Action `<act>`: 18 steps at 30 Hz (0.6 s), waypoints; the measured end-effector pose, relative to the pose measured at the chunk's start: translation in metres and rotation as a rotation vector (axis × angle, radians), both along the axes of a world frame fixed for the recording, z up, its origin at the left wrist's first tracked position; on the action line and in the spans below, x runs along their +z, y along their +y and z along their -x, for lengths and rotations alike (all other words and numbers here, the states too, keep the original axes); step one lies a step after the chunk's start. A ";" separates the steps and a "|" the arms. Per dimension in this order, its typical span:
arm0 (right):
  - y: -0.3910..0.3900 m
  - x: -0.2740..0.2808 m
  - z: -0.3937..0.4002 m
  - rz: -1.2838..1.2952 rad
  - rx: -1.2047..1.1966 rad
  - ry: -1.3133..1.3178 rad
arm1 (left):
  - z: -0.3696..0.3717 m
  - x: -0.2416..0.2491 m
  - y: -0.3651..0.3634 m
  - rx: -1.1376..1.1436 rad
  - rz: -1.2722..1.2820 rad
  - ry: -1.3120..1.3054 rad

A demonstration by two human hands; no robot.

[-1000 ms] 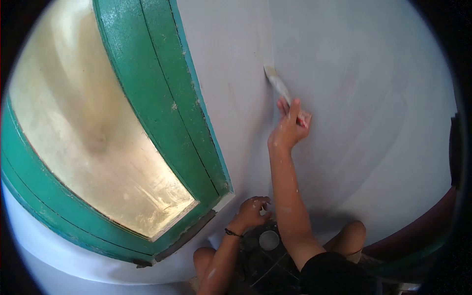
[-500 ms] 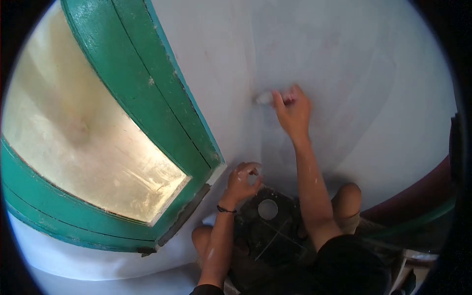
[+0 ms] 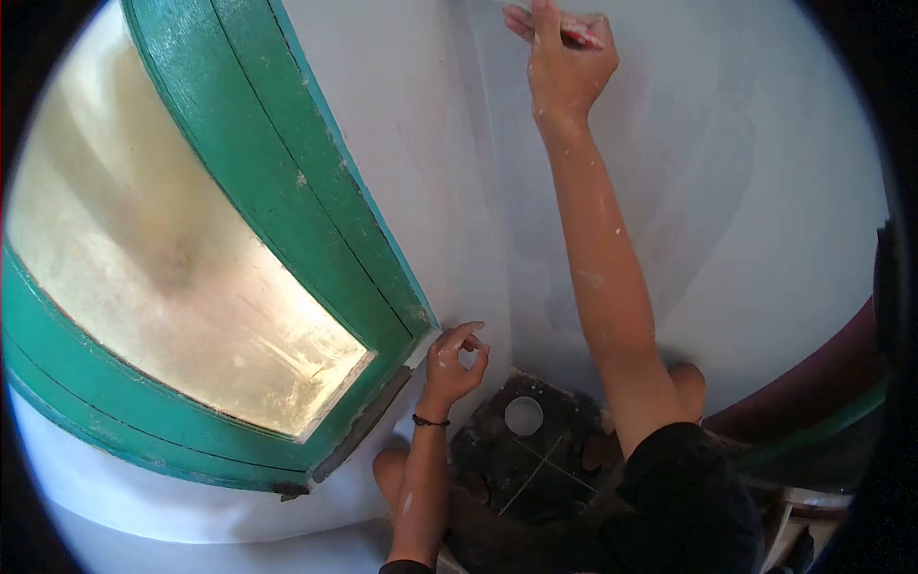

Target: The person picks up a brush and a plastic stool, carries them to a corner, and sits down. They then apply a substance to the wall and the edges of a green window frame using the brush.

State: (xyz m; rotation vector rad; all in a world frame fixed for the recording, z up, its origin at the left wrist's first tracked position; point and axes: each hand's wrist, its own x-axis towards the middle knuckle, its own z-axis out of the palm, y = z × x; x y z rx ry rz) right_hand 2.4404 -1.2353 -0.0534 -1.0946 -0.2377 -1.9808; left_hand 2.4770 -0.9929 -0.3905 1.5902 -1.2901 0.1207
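A: Status?

B: My right hand (image 3: pixel 564 62) grips the brush (image 3: pixel 579 32) high on the wall (image 3: pixel 765 191); left hand (image 3: pixel 451 362), loosely curled and holding nothing, rests near the window frame (image 3: pixel 287 172).

A: Risk?

B: Overreach may drip paint or smear the frame.

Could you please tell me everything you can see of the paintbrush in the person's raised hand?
Only a little of the paintbrush shows. A short length of reddish handle, smeared with pale paint, sticks out to the right of the right hand, which grips it with the fingers wrapped around it. It is held high against the pale wall, at the very top of the view. The bristle end lies left of the fingers and is cut off by the picture's edge, so its shape and paint load cannot be told.
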 end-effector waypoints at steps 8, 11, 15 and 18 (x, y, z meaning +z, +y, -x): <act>0.041 -0.187 -0.017 -0.347 0.227 0.055 | -0.003 0.000 -0.001 0.037 -0.039 0.024; 0.053 -0.276 0.003 -0.494 0.242 0.200 | -0.005 -0.002 -0.002 0.029 -0.053 0.016; 0.051 -0.329 0.045 -0.652 0.237 0.507 | -0.005 -0.007 -0.002 0.033 -0.071 0.018; 0.026 -0.323 0.061 -0.423 0.040 0.667 | -0.007 -0.008 -0.002 0.021 -0.066 0.019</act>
